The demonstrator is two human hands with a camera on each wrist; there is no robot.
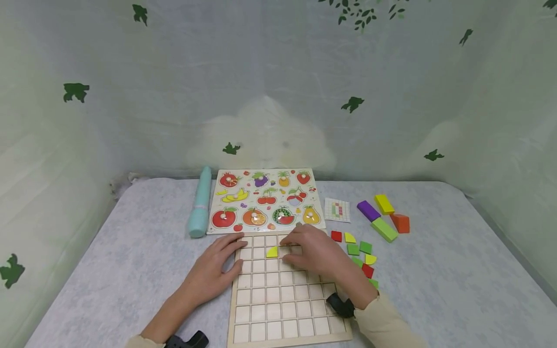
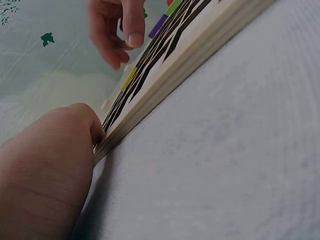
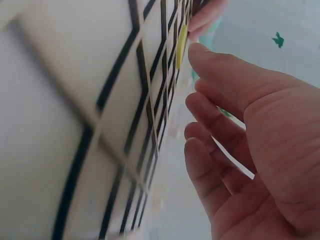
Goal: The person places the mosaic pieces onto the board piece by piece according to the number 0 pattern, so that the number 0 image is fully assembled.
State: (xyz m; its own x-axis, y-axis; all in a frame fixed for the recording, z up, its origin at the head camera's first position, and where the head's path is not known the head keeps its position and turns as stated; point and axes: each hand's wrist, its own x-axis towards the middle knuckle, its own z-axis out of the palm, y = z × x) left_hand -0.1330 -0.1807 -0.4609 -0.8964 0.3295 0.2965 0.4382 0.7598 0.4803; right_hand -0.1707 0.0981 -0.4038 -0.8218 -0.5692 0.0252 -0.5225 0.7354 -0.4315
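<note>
**Insp. A:** Yellow tile [image 1: 272, 252], quarter-round shape, sits in a cell of the wooden grid board [image 1: 283, 309], second row from the far edge, approx. mid-board. Confirm?

**Insp. B:** Confirmed. Right wrist view shows it as a thin yellow sliver [image 3: 181, 46] lying in the grid, thumb tip just beside it.

**Insp. A:** Right hand [image 1: 314, 252]?

**Insp. B:** Over the board's far-right cells, just right of the tile. Fingers loosely bent, spread, nothing between them; palm empty in the wrist view. Whether fingertips touch the board: can't tell.

**Insp. A:** Left hand [image 1: 214, 269]?

**Insp. B:** Lying flat on the table [image 1: 130, 270] at the board's left edge. Fingers fairly straight, tips over the far-left corner; thumb against the board's side, per left wrist view [image 2: 75, 145]. Pressing, not gripping. Holds nothing.

**Insp. A:** Surroundings?

**Insp. B:** Fruit puzzle [image 1: 265, 200] beyond the board, touching or nearly so. Pale teal roll [image 1: 200, 209] along its left side. Small pattern card [image 1: 337, 210] to its right. Loose small tiles, red, yellow, green [image 1: 359, 253], right of the board, near the right hand. Further right: four bigger blocks, purple [image 1: 368, 210], yellow [image 1: 384, 204], green [image 1: 384, 229], orange [image 1: 400, 223], grouped close. Wrist-worn devices on both arms, black.
</note>
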